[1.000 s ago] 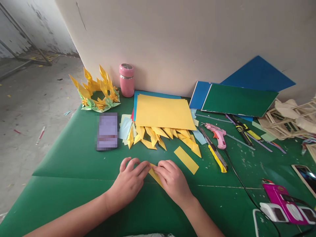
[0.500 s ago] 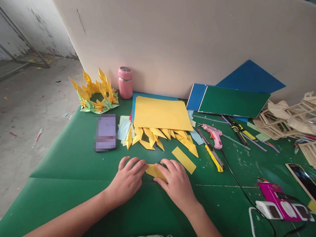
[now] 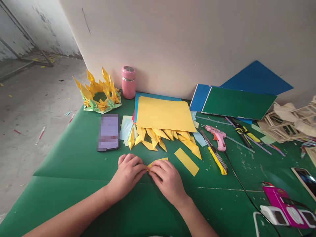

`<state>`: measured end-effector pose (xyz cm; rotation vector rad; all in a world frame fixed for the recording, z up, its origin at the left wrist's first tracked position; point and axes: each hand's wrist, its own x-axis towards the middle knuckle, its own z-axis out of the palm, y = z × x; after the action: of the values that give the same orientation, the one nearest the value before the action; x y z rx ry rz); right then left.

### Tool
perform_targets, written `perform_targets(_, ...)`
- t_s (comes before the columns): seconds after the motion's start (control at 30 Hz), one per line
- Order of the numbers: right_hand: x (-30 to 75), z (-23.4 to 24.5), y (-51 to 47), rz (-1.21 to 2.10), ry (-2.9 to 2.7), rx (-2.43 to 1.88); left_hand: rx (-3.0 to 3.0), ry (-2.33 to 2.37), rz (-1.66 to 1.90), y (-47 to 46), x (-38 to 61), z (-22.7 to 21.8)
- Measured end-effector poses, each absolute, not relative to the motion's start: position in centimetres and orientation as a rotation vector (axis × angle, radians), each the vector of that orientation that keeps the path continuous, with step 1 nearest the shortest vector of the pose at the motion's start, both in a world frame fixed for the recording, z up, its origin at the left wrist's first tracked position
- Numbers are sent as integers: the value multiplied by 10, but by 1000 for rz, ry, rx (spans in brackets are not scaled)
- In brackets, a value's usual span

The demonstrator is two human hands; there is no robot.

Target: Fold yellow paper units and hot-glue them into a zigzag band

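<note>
My left hand (image 3: pixel 127 176) and my right hand (image 3: pixel 166 179) meet at the fingertips on a small folded piece of yellow paper (image 3: pixel 158 161), pressing it against the green table cover (image 3: pixel 74 161). Most of the piece is hidden under my fingers. A flat yellow paper strip (image 3: pixel 186 161) lies just right of my right hand. Behind my hands sits a row of folded yellow paper points (image 3: pixel 163 136) under a large yellow sheet (image 3: pixel 164 113).
A phone (image 3: pixel 108 131) lies at left, a yellow-and-green paper crown (image 3: pixel 100 93) and pink flask (image 3: pixel 128 82) behind it. A yellow utility knife (image 3: pixel 216 156), pink glue gun (image 3: pixel 217 136) with its cord, blue and green boards (image 3: pixel 237 102) and a wooden model (image 3: pixel 288 121) are at right.
The folded yellow piece has been turned and now shows above my fingers instead of between my hands. My fingertips have closed together over it.
</note>
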<state>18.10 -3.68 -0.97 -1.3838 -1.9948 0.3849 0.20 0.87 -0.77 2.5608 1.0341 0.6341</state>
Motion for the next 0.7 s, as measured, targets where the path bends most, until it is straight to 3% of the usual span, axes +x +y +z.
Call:
perform_targets(0.3, 180, -6, -34, 547, -1861, -1451, 2444, 1149, 521, 11, 5, -6)
perform_targets(0.7, 171, -11, -31, 512, -1817, -1570, 2517, 1281, 580, 7, 11, -9)
